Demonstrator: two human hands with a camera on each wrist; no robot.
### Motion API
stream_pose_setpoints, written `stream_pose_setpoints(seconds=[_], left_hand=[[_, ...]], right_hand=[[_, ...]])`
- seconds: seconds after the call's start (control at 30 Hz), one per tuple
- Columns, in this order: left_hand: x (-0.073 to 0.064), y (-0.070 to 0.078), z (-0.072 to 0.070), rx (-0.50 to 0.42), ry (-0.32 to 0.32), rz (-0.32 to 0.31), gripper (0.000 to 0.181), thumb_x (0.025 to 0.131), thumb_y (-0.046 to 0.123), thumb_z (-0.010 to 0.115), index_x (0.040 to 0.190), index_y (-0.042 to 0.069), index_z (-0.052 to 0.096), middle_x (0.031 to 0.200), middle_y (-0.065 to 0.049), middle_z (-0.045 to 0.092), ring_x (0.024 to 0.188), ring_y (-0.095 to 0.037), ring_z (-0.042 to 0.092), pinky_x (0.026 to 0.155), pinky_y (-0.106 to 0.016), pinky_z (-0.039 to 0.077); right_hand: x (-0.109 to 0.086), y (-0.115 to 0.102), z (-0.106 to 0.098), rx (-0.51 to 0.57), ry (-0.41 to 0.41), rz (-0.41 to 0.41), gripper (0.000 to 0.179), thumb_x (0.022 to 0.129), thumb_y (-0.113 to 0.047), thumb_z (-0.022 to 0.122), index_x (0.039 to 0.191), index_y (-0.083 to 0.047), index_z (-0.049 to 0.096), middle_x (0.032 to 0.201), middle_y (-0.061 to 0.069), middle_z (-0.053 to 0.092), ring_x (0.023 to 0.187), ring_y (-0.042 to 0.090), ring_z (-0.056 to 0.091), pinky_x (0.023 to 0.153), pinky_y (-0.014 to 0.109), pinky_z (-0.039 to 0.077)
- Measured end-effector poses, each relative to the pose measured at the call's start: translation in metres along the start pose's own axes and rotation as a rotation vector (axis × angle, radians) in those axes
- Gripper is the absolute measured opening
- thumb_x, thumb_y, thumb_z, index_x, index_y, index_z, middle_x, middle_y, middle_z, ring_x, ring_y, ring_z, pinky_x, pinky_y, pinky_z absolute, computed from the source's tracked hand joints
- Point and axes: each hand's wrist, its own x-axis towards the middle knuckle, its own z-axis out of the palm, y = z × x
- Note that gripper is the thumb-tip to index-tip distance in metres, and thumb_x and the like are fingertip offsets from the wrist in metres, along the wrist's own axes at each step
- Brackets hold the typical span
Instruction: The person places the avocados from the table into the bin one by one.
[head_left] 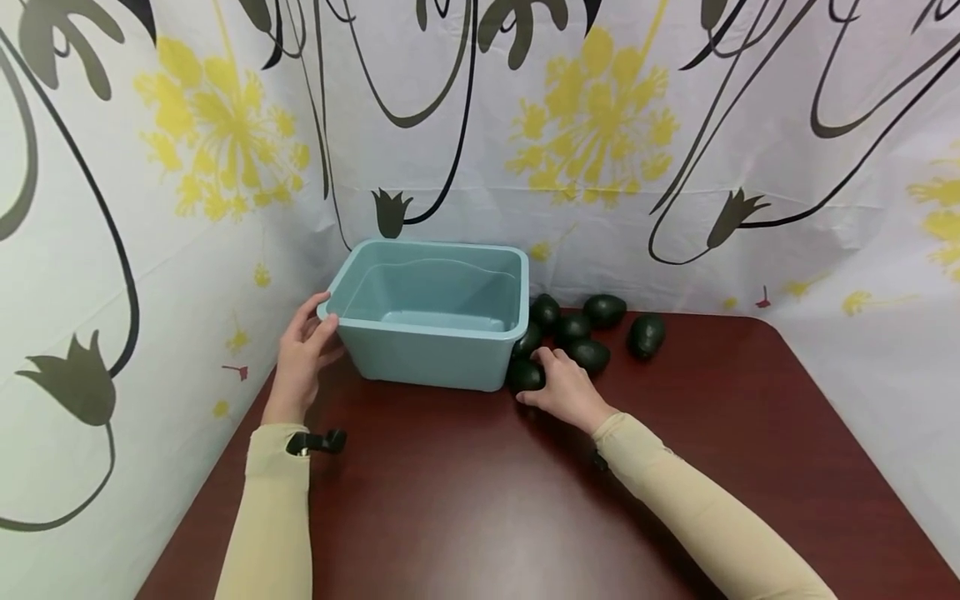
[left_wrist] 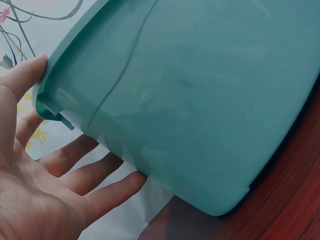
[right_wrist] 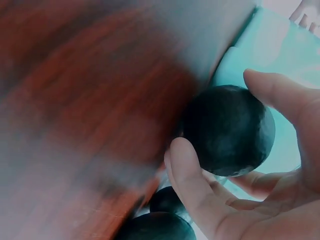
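A light blue plastic bin [head_left: 431, 358] stands on the table, its inside bare. At its left front corner my left hand [head_left: 297, 362] holds on, thumb and index finger at the rim. In the left wrist view the other fingers [left_wrist: 115, 192] reach along the bin's side wall [left_wrist: 200, 115]. My right hand [head_left: 567, 390] grips a dark green avocado [head_left: 525, 375] beside the bin's right front corner. Thumb and fingers curve around this avocado [right_wrist: 227, 130] in the right wrist view, with the bin close behind it.
Several more avocados lie right of the bin, one [head_left: 647, 336] a little apart from the group. The reddish-brown table [head_left: 450, 483] meets a patterned cloth [head_left: 600, 208] at the back and sides. Two avocados show low in the right wrist view, the nearer one [right_wrist: 157, 227] at the bottom edge.
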Motion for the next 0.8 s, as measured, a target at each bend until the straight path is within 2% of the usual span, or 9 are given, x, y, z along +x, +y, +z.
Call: stream_pose_setpoints(seconds=[0.3, 0.6, 0.7, 0.8], left_hand=[[0.001, 0.0, 0.0, -0.016, -0.003, 0.008, 0.057, 0.099, 0.03, 0.067, 0.152, 0.029, 0.046, 0.158, -0.014, 0.035, 0.139, -0.034, 0.039, 0.099, -0.068, 0.039], [-0.003, 0.0, 0.0, -0.005, 0.008, -0.022, 0.054, 0.099, 0.03, 0.067, 0.149, 0.031, 0.048, 0.157, -0.01, 0.037, 0.138, -0.032, 0.041, 0.099, -0.065, 0.041], [-0.004, 0.005, 0.002, -0.007, 0.009, -0.033, 0.054, 0.099, 0.029, 0.067, 0.149, 0.03, 0.048, 0.157, -0.008, 0.038, 0.137, -0.031, 0.041, 0.099, -0.063, 0.042], [-0.008, 0.016, 0.006, -0.013, -0.003, -0.029, 0.056, 0.099, 0.028, 0.067, 0.151, 0.026, 0.046, 0.158, -0.012, 0.036, 0.139, -0.033, 0.04, 0.1, -0.066, 0.04]], right_hand=[[-0.002, 0.004, -0.004, 0.006, 0.005, -0.016, 0.067, 0.077, -0.034, 0.088, 0.129, -0.006, 0.057, 0.12, 0.013, 0.06, 0.106, 0.032, 0.059, 0.089, 0.051, 0.051], [-0.006, 0.01, -0.004, 0.052, 0.006, -0.015, 0.061, 0.077, -0.03, 0.088, 0.127, -0.01, 0.06, 0.121, 0.01, 0.063, 0.11, 0.03, 0.059, 0.092, 0.048, 0.05], [-0.007, 0.012, -0.006, 0.062, 0.018, -0.028, 0.059, 0.077, -0.03, 0.088, 0.125, -0.011, 0.061, 0.121, 0.008, 0.064, 0.109, 0.029, 0.06, 0.092, 0.047, 0.05], [-0.007, 0.011, -0.009, 0.075, 0.024, -0.031, 0.057, 0.077, -0.029, 0.088, 0.125, -0.013, 0.062, 0.121, 0.007, 0.065, 0.109, 0.028, 0.06, 0.091, 0.047, 0.05]])
